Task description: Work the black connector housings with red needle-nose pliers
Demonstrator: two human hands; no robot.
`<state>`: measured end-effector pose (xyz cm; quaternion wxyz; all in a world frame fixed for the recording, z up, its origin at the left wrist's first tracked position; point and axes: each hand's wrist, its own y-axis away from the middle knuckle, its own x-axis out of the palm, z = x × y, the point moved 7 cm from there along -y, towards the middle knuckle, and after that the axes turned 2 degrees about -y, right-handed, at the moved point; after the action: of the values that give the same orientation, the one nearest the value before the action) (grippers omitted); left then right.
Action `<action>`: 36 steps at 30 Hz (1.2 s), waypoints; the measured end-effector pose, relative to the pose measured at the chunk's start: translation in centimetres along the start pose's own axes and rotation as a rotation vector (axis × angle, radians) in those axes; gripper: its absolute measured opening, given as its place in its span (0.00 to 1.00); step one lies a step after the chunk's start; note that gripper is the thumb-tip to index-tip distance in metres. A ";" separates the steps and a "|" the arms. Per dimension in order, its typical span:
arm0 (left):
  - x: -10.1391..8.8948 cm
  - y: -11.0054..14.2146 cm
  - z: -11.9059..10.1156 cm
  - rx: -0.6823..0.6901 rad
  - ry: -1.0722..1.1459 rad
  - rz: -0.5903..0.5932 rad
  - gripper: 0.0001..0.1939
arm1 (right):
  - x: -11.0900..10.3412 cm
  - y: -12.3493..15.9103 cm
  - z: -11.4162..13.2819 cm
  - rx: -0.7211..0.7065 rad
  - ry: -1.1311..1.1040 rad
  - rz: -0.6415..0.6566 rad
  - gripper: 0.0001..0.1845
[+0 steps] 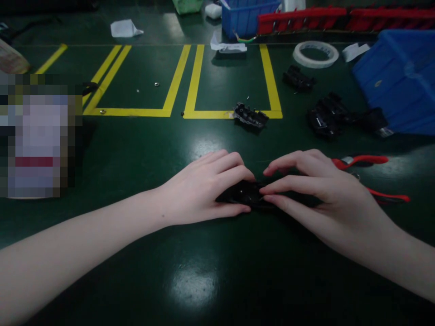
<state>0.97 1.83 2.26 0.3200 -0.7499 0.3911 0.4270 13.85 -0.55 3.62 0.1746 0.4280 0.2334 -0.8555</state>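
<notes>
Head view: the red-handled pliers (370, 159) serve as the reference and lie on the green work surface (254, 271), partly hidden behind the right hand (333, 188). The black part (249, 194) is to the left of the pliers, low on the work surface, between both hands. The left hand (214, 181) grasps its left end, fingers curled over the far edge and thumb along the near edge. The right thumb and index finger are brought together at its right end, with the adjacent finger raised; whether they grip the part or a small piece cannot be determined. Status: the part appears to be mid-operation, positioned and steadied, with its dark interior uncovered and a small bright spot visible inside. No cover is seen fitted; whether one is required, and how much work is left, cannot be established. Beyond the pliers and to the left, an open black shell (250, 117) rests separately. Beyond the pliers lie a black assembly (328, 117) and a smaller black piece (299, 78), both apart from the held part. The tape roll (316, 64) is farther beyond; the blue crate (404, 81) is beyond and to the right.
</notes>
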 end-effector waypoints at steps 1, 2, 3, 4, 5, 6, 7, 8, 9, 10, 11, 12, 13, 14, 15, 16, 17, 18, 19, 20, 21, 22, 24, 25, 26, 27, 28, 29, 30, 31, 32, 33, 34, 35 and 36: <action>0.0 0.0 0.0 -0.003 -0.004 0.005 0.17 | -0.1 -0.1 0.1 -0.015 0.011 0.014 0.07; 0.0 -0.1 0.0 -0.006 -0.008 0.010 0.17 | -0.1 -0.1 0.2 -0.026 0.017 0.024 0.07; 0.0 -0.1 0.0 -0.009 -0.011 0.014 0.17 | -0.2 -0.2 0.4 -0.032 0.017 0.031 0.07; 0.0 -0.1 0.0 -0.010 -0.015 0.017 0.18 | -0.2 -0.2 0.5 -0.037 0.014 0.037 0.07; 0.0 -0.1 0.0 -0.010 -0.017 0.019 0.18 | -0.3 -0.3 0.6 -0.042 0.010 0.042 0.07; 0.0 -0.1 0.0 -0.007 -0.019 0.016 0.18 | -0.2 -0.3 0.8 -0.047 0.009 0.044 0.07; 0.0 -0.1 0.0 -0.002 -0.020 0.013 0.18 | -0.2 -0.4 0.9 -0.055 0.010 0.048 0.07; 0.0 -0.1 0.0 0.001 -0.022 0.010 0.18 | -0.1 -0.4 1.0 -0.061 0.013 0.055 0.07; 0.0 0.0 -0.1 0.007 -0.023 0.005 0.18 | 0.0 -0.5 1.1 -0.068 0.017 0.060 0.07; 0.0 0.0 -0.1 0.013 -0.024 -0.002 0.18 | 0.1 -0.5 1.2 -0.073 0.022 0.064 0.06; 0.0 0.0 -0.1 0.018 -0.025 -0.009 0.18 | 0.1 -0.6 1.2 -0.077 0.029 0.067 0.06; 0.0 0.0 -0.1 0.020 -0.027 -0.013 0.18 | 0.2 -0.6 1.3 -0.080 0.035 0.069 0.06; 0.0 0.0 -0.1 0.019 -0.029 -0.011 0.18 | 0.2 -0.6 1.4 -0.082 0.040 0.071 0.06; 0.1 0.0 0.0 0.017 -0.030 -0.008 0.17 | 0.3 -0.6 1.4 -0.085 0.043 0.072 0.06; 0.1 -0.1 0.0 0.015 -0.031 -0.006 0.17 | 0.3 -0.6 1.5 -0.088 0.047 0.072 0.06; 0.1 -0.1 0.0 0.015 -0.031 -0.005 0.17 | 0.3 -0.6 1.6 -0.091 0.051 0.070 0.06; 0.1 -0.1 0.0 0.017 -0.030 -0.007 0.17 | 0.2 -0.6 1.6 -0.095 0.057 0.062 0.06; 0.1 -0.1 0.0 0.019 -0.028 -0.011 0.17 | 0.2 -0.6 1.6 -0.093 0.064 0.056 0.06; 0.1 -0.1 0.0 0.023 -0.027 -0.016 0.17 | 0.2 -0.6 1.6 -0.088 0.071 0.052 0.05; 0.1 0.0 0.0 0.026 -0.026 -0.017 0.17 | 0.2 -0.6 1.6 -0.085 0.074 0.051 0.05; 0.1 0.0 0.1 0.027 -0.025 -0.017 0.18 | 0.2 -0.6 1.5 -0.080 0.074 0.054 0.05; 0.1 0.0 0.0 0.029 -0.023 -0.017 0.18 | 0.2 -0.6 1.5 -0.076 0.071 0.063 0.05; 0.1 -0.1 0.0 0.028 -0.024 -0.014 0.18 | 0.2 -0.6 1.4 -0.074 0.066 0.073 0.05; 0.1 -0.1 0.0 0.027 -0.024 -0.012 0.18 | 0.1 -0.6 1.4 -0.075 0.069 0.071 0.05; 0.1 -0.1 0.0 0.025 -0.025 -0.011 0.18 | 0.0 -0.7 1.4 -0.074 0.075 0.068 0.05; 0.1 -0.1 0.0 0.024 -0.025 -0.010 0.18 | -0.1 -0.7 1.4 -0.075 0.081 0.064 0.05; 0.1 -0.1 0.0 0.024 -0.025 -0.010 0.18 | -0.1 -0.7 1.4 -0.078 0.083 0.059 0.05; 0.1 -0.1 0.0 0.024 -0.024 -0.011 0.18 | -0.1 -0.7 1.4 -0.077 0.083 0.060 0.05; 0.1 -0.1 -0.1 0.024 -0.023 -0.010 0.17 | -0.1 -0.7 1.4 -0.077 0.080 0.065 0.05; 0.1 -0.1 -0.1 0.022 -0.024 -0.008 0.17 | -0.1 -0.7 1.4 -0.076 0.077 0.070 0.05; 0.1 -0.1 -0.1 0.019 -0.027 -0.001 0.18 | 0.0 -0.7 1.4 -0.077 0.076 0.077 0.05; 0.1 -0.1 -0.1 0.016 -0.031 0.003 0.17 | 0.1 -0.7 1.5 -0.079 0.083 0.080 0.05; 0.1 -0.1 -0.1 0.013 -0.037 0.006 0.17 | 0.2 -0.7 1.6 -0.086 0.098 0.078 0.05; 0.1 -0.1 -0.1 0.013 -0.041 0.004 0.17 | 0.2 -0.7 1.7 -0.099 0.123 0.068 0.05; 0.1 -0.1 -0.1 0.015 -0.045 -0.003 0.18 | 0.2 -0.6 2.0 -0.118 0.156 0.052 0.05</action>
<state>1.10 1.78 2.25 0.3350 -0.7382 0.3862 0.4402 12.14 -1.15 4.62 0.2028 0.4884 0.2849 -0.7994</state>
